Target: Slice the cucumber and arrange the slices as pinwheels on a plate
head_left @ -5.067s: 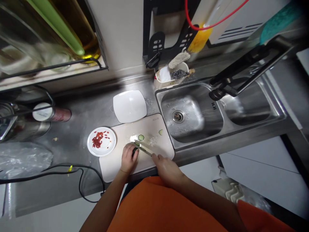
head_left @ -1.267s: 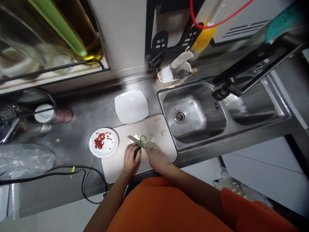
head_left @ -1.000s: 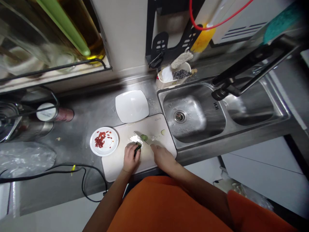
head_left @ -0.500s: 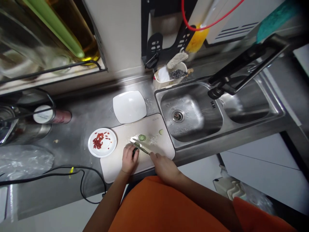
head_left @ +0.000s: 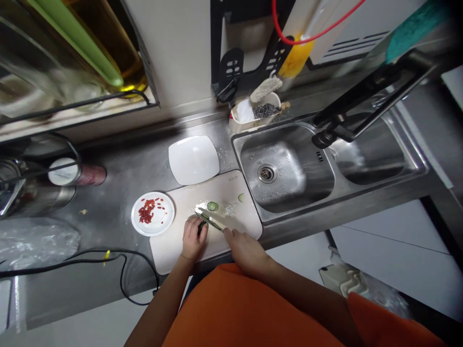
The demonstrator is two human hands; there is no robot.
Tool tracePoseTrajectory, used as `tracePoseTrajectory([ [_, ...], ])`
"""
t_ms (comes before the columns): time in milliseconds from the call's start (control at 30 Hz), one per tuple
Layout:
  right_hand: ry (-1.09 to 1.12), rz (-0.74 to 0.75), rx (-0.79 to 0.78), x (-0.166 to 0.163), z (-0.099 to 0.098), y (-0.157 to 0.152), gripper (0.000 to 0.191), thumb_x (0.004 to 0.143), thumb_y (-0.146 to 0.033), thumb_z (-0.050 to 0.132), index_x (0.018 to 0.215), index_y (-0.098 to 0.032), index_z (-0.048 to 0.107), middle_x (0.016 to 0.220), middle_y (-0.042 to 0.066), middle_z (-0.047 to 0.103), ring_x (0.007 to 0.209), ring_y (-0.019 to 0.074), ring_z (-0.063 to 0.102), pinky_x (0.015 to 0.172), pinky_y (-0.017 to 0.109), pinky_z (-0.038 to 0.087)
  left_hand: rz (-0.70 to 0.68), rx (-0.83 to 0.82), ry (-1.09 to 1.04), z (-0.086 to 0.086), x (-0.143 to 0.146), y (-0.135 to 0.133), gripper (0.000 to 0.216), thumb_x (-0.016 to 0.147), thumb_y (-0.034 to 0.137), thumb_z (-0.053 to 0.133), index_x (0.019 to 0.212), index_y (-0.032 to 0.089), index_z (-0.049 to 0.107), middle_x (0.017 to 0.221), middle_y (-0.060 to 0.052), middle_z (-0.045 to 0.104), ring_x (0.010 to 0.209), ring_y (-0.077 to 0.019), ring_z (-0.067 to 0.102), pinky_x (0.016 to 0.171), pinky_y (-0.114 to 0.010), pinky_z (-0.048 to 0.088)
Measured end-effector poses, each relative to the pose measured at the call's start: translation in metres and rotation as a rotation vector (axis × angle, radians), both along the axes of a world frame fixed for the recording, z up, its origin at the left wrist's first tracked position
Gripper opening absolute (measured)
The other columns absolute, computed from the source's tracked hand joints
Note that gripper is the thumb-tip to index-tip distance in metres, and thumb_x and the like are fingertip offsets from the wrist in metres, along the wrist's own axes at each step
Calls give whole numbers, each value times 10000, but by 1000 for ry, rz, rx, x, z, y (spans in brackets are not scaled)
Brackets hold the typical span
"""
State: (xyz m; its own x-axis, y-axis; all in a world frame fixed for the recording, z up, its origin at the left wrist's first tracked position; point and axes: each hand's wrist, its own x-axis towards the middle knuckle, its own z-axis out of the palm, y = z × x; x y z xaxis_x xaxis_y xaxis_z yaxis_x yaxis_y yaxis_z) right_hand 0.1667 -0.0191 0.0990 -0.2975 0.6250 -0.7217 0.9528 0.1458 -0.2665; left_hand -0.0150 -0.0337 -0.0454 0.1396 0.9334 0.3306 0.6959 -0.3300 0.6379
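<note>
My left hand (head_left: 193, 237) is closed on a dark green cucumber piece (head_left: 201, 226), most of it hidden under the fingers. In my right hand (head_left: 246, 250) is a knife (head_left: 211, 221), gripped by its handle, its blade lying against the cut end of the cucumber. Both hands are over a pale cutting board (head_left: 173, 255). Just beyond the blade lie a few overlapping cucumber slices (head_left: 212, 206). Another slice (head_left: 241, 197) rests apart, near the board's right side. Wet spots glisten around the slices.
A white plate of red berries (head_left: 164, 226) overlaps the board's left edge. Behind the board stands a square white dish (head_left: 194, 161). To the right is a steel sink (head_left: 289, 193) with a black faucet (head_left: 321, 140). A black cable (head_left: 125, 270) runs along the left.
Hands, knife and cucumber keep almost the same places. The whole view has shifted very slightly.
</note>
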Motion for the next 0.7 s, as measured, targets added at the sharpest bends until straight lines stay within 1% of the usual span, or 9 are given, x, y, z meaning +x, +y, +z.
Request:
tracePoseTrajectory([
  [333,7,4,44,-8,-9,3,311,882,-50,292,1108,-134,489,913,118,638,826,223,640,626,284,473,-9,-27,4,6,1,2,190,836,171,539,1026,163,546,975,-99,611,999,-201,557,894,-404,471],
  [533,12,-19,59,-12,-17,3,256,896,-70,330,1076,-145,496,895,106,642,820,199,640,640,254,462,-6,-38,0,8,1,3,185,836,171,533,1020,165,550,967,-95,616,992,-198,556,892,-399,468],
  [700,14,1,107,-15,-26,2,269,908,-78,301,1080,-150,495,887,104,634,814,189,638,636,243,455,-4,-47,-12,9,2,3,170,841,179,526,1006,170,565,960,-90,627,975,-194,572,888,-390,468],
])
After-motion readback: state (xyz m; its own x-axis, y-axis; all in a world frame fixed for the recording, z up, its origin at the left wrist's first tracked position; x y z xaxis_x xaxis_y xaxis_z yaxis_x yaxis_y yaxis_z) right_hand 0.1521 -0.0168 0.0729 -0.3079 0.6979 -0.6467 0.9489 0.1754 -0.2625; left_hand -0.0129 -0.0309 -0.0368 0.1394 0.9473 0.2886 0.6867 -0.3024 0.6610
